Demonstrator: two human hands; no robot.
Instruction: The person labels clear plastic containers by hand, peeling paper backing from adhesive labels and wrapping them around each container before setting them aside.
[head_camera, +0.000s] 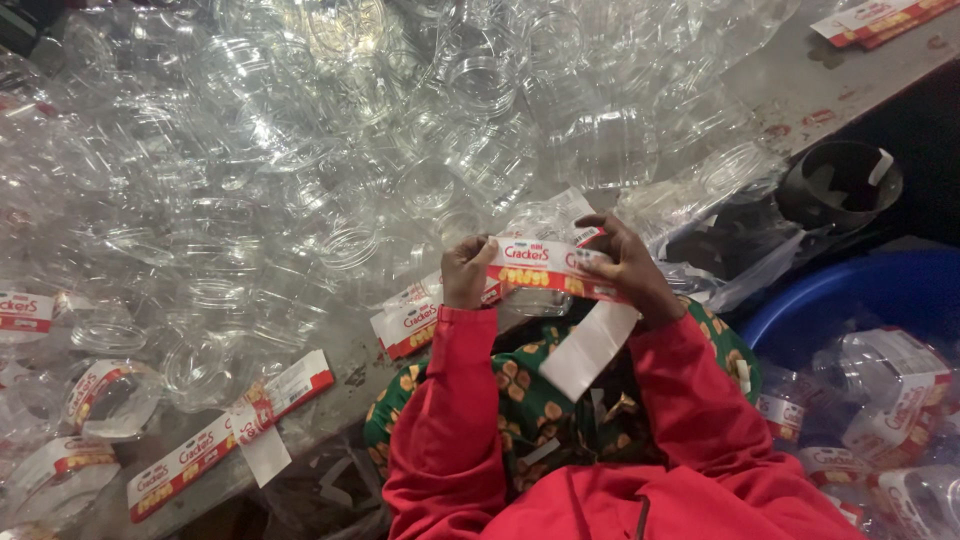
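Red-and-white label strip (545, 268), long axis sideways, pinched between both hands (550, 272)

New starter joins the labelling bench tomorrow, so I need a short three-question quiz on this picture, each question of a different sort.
1. True or false: the left hand and the right hand both grip the same red-and-white label strip.
2. Multiple choice: the blue tub at the person's right holds A) loose caps, B) clear jars with labels on, C) folded cloth.
3. Fill in: the heap of clear plastic jars on the table beyond the hands carries no ____.

Key: 1 true; 2 B; 3 labels.
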